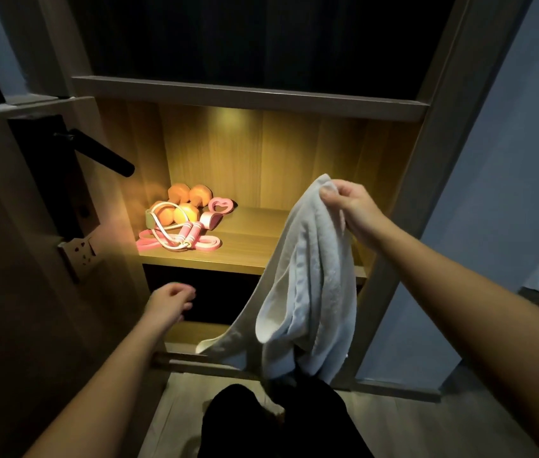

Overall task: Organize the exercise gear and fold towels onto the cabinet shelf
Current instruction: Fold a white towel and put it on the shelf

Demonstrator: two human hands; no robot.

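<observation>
Towel point(307, 279) hangs from right hand point(350, 209) — left hand point(170, 300) apart.

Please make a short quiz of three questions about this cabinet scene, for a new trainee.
1. True or false: the white towel already lies folded on the lit shelf.
2. Which hand pinches the towel's top edge? A) left hand B) right hand
3. Fill in: the orange dumbbells and pink jump rope sit at the shelf's ____ side.

Key
1. False; it hangs unfolded in the air.
2. B; the left hand is empty.
3. Left.
</observation>
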